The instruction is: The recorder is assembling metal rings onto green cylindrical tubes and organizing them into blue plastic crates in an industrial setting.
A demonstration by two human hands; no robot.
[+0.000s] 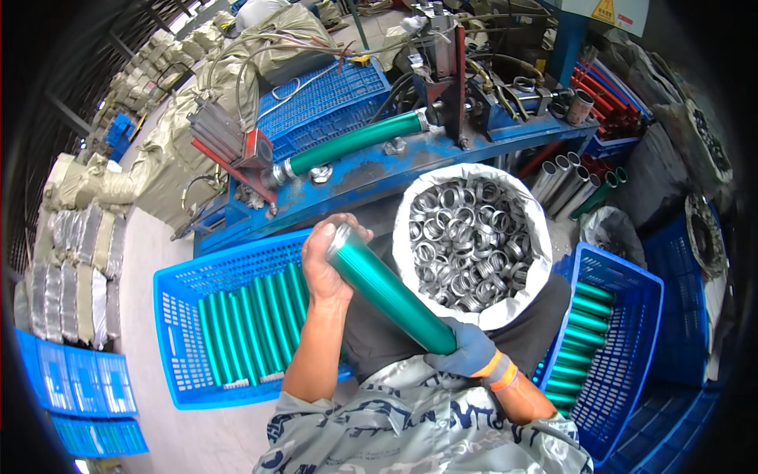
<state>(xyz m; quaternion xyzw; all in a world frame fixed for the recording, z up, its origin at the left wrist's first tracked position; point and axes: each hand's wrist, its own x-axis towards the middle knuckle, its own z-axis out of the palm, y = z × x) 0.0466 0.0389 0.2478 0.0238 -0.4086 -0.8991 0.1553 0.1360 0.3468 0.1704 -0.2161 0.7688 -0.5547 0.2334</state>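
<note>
At twelve to one o'clock, high on a pale cabinet, we see a yellow triangular warning sign [604, 10] with a small red label just beside it. Along the rim from nine to eleven o'clock, bulging grey-green woven sacks [75, 261] stand stacked in rows, and more sacks [276, 35] heap up at eleven to twelve o'clock behind the machine.

We hold one green tube [391, 288] across the middle of the view, tilted from upper left to lower right. Our bare left hand [328, 261] wraps around its upper end, fingers curled shut on it. Our gloved right hand [467, 349], in a grey glove with an orange cuff, closes on its lower end.

At eight o'clock from the tube lies a blue perforated crate [178, 332], holding a row of green tubes [249, 320] laid side by side. At four o'clock a second blue crate [643, 316] holds more green tubes [580, 332] stacked lengthwise. At two o'clock, just beside the held tube, a white sack [410, 209] stands open, filled with shiny metal rings [470, 237]. Beyond it, at one to two o'clock, bare metal tubes [564, 182] lean in a bundle, with red and blue tubes [612, 95] piled further up.

At twelve o'clock a blue machine bench [379, 170] carries another green tube [355, 142] clamped between its fixtures, and a blue crate lid [324, 103] lies behind it.
</note>
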